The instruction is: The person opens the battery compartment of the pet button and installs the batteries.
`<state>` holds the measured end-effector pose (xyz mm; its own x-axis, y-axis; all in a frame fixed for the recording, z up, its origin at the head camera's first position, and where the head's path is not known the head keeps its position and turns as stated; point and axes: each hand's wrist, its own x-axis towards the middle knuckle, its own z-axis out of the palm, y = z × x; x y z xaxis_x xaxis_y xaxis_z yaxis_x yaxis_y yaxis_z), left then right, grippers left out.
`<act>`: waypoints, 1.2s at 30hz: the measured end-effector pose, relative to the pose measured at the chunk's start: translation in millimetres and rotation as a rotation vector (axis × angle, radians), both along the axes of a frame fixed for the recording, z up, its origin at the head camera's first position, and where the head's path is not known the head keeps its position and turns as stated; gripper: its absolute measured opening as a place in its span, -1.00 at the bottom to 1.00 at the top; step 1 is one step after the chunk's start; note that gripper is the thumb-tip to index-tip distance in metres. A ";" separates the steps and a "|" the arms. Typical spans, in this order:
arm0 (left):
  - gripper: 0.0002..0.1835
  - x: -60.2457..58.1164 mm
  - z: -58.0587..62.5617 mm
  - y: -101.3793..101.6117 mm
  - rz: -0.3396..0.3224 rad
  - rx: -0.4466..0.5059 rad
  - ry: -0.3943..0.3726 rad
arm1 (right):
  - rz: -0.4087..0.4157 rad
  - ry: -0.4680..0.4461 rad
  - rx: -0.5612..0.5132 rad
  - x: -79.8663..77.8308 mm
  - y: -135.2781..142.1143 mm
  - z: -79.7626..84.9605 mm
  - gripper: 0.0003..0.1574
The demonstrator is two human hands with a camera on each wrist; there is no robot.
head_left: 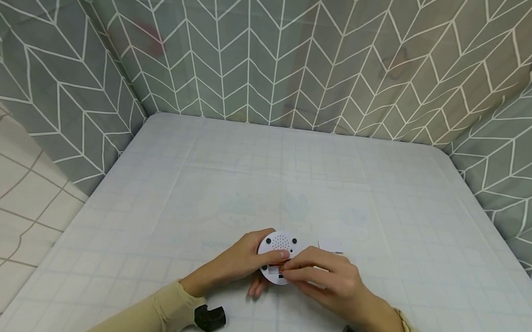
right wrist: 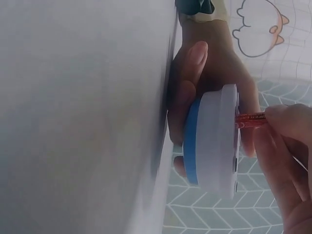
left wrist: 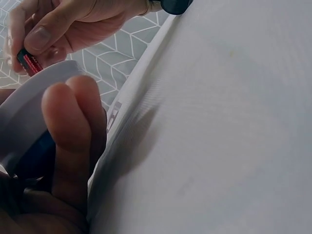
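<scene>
A round white device with a blue edge lies in my left hand. Its back shows speaker holes, dark round feet and a battery compartment. My left thumb rests across that back while the fingers hold the blue side from beneath. Between thumb and fingertips, my right hand pinches a small red battery. In the right wrist view one end of the battery meets the back of the device. The left wrist view shows the battery's dark end by my right fingertips. How far it sits in the compartment is hidden.
A small flat white piece, perhaps the compartment's cover, lies on the table just beyond my right hand. A pale patterned cloth covers the table. Grey curtains with white lines hang along the back and sides.
</scene>
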<state>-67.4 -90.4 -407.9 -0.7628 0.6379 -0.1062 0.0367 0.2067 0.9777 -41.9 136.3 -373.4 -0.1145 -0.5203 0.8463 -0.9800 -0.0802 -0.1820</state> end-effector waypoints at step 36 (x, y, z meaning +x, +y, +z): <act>-0.60 1.3 -0.2 -3.7 -0.118 0.196 -0.221 | -0.296 0.110 0.340 15.4 0.0 -0.7 -0.72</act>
